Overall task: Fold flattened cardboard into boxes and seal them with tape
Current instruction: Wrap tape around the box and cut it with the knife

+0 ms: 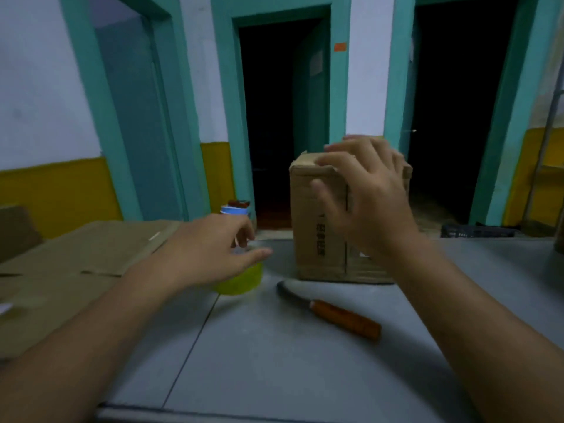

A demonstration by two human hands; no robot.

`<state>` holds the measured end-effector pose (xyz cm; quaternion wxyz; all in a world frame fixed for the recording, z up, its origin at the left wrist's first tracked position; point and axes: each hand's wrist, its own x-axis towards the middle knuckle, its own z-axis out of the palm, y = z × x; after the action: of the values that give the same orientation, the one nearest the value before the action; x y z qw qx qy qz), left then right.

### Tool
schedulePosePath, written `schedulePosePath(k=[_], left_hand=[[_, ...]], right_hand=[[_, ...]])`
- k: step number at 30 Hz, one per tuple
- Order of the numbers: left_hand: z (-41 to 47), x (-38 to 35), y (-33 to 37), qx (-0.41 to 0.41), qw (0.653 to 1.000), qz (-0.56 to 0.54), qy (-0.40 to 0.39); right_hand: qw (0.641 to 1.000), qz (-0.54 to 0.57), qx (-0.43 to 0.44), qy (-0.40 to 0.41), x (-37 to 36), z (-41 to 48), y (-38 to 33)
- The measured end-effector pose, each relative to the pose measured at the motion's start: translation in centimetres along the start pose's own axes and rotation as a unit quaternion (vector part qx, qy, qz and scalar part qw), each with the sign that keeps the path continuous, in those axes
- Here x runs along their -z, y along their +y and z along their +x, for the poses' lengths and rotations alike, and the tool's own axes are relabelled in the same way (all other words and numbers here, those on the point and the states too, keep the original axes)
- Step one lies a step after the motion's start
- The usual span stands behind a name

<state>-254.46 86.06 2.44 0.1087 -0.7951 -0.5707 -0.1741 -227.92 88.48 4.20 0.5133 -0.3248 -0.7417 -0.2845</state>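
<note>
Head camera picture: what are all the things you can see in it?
cardboard box: one, brown, upright on the table, middle
flattened cardboard: count unclear, brown, table's left side
tape roll: one, yellow-green, under the left hand
knife: one, orange handle, lying before the box
blue-and-white object: one, behind the left hand, unclear
table: one, grey, under the things
doorways: three, teal frames, back wall
left hand: one, over the tape roll, grip unclear
right hand: one, fingers spread at box's top
</note>
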Motion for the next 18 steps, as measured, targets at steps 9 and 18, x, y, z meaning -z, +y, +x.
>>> schedulePosePath(k=[9, 18], left_hand=[[-3.7, -4.2, -4.8, -0.054, 0.997, -0.055, -0.02], [-5.6, -0.7, -2.9, -0.171, 0.961, -0.064, 0.207]], right_hand=[[0.956, 0.241, 0.024, -0.163, -4.0, -2.6, -6.1], [0.898, 0.359, -0.135, -0.215, -4.1, -2.3, -6.1]])
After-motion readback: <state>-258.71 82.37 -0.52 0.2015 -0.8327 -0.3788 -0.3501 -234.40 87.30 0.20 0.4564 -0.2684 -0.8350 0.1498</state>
